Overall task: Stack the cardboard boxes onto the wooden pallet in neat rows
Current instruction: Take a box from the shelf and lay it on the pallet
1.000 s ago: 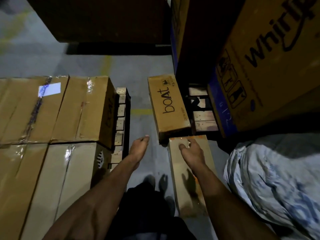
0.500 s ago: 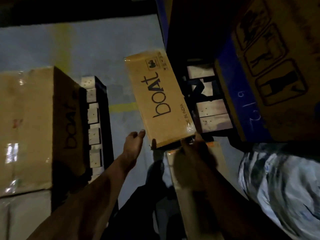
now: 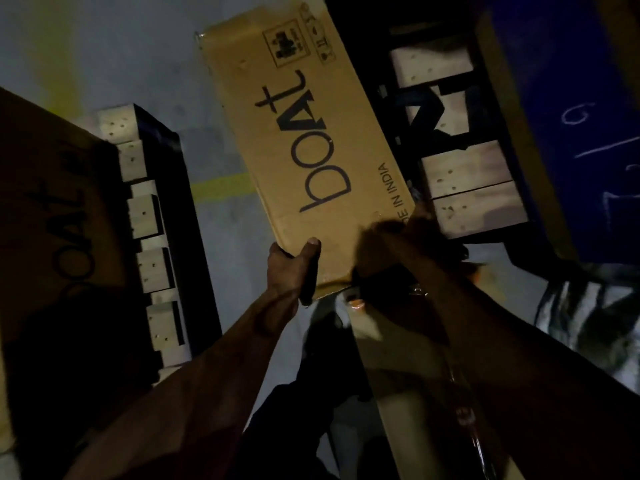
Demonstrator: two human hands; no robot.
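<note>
since a second ago your head has dropped closer and both your arms have gone forward: the left hand (image 3: 294, 268), which was hanging open in the air, is now on the near left corner of the "boat" box (image 3: 308, 150), thumb lying on the printed top and fingers hidden under the edge, so it grips that corner. your right hand (image 3: 391, 251) has left the plain box (image 3: 408, 368) below you and sits at the near right corner of the same "boat" box; it is dark and blurred, and it looks curled round the corner, though the fingers themselves can't be made out.

you hold the box by its short near end, one hand per corner, which i judge is the way to raise a long narrow carton without it twisting. its far end reaches away from you and seems tilted; whether it touches the floor (image 3: 145, 64) can't be told.

the box is between the two pallets: the wooden pallet (image 3: 149, 216) on your left, whose slat ends show beside the stacked box (image 3: 52, 220) already sitting on it, and another pallet (image 3: 464, 174) on your right under the big blue-edged carton (image 3: 571, 116). all the cartons are shut, so what is in them can't be seen. a pale wrapped bundle (image 3: 588, 323) lies at far right.

to my eye you are at the pickup; the carry to the left pallet is not yet begun.
</note>
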